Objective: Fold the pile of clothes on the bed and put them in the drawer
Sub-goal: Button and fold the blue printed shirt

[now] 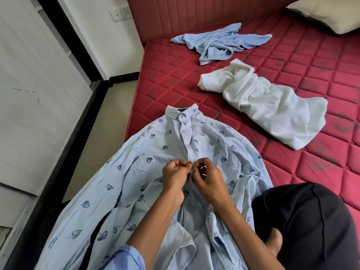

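A light blue shirt with a dark leaf print (136, 172) lies front up across the near corner of the red quilted mattress (292, 78), collar away from me. My left hand (175, 177) and my right hand (209, 180) meet at its button placket, each pinching one edge of the front. The upper buttons are fastened. Further back lie a crumpled plain blue garment (220, 42) and a rumpled white garment (268, 106). No drawer is in view.
My knee in black trousers (303, 221) rests on the mattress at the right. A pale pillow (327, 14) sits at the far right corner. White panels (33, 78) with a black edge stand to the left, across a strip of tiled floor (109, 121).
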Demonstrator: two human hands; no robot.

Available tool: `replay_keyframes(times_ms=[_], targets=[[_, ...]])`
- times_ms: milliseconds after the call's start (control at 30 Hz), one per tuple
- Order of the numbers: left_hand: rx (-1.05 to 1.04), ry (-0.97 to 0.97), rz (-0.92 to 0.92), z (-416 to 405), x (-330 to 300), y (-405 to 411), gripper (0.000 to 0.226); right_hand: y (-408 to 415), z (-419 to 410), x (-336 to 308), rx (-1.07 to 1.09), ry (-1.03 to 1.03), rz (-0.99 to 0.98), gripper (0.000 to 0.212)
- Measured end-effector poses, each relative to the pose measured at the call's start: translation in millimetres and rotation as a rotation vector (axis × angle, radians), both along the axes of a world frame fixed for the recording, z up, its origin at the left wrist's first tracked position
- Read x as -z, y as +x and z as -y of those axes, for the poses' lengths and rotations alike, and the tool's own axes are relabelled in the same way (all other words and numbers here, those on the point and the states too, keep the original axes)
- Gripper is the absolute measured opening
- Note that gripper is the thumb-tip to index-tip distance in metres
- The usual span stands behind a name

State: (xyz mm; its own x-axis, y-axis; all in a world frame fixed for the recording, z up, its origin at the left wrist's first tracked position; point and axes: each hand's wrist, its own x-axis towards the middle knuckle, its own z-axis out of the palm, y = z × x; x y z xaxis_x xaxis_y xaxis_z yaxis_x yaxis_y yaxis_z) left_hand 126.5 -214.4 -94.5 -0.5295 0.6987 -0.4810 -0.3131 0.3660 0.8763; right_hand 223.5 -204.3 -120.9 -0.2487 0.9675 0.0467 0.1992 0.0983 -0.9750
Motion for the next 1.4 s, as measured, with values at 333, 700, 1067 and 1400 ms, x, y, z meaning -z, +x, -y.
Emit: replay_keyframes(times_ms=[333, 700, 1067, 1400], targets=[[0.018, 0.002, 0.012, -2.2, 0.3, -1.7, 0.035, -1.0, -2.5, -2.2, 0.002, -0.28, -0.317, 0.015], [0.16, 0.039, -0.105, -8.1, -10.5, 2.7, 0.03, 3.9, -12.1, -7.2, 0.057, -0.61, -0.501, 0.017], [0.314, 0.0, -0.186, 6.1, -14.6, -21.8, 0.013, 31.3, -2.0, -0.7, 0.136, -0.558, -0.13, 0.015], [0.67, -0.17, -0.738, 59.7, 41.5, -43.4, 0.011, 31.6, 19.0, 17.5, -0.295, -0.175, 0.471, 0.01]])
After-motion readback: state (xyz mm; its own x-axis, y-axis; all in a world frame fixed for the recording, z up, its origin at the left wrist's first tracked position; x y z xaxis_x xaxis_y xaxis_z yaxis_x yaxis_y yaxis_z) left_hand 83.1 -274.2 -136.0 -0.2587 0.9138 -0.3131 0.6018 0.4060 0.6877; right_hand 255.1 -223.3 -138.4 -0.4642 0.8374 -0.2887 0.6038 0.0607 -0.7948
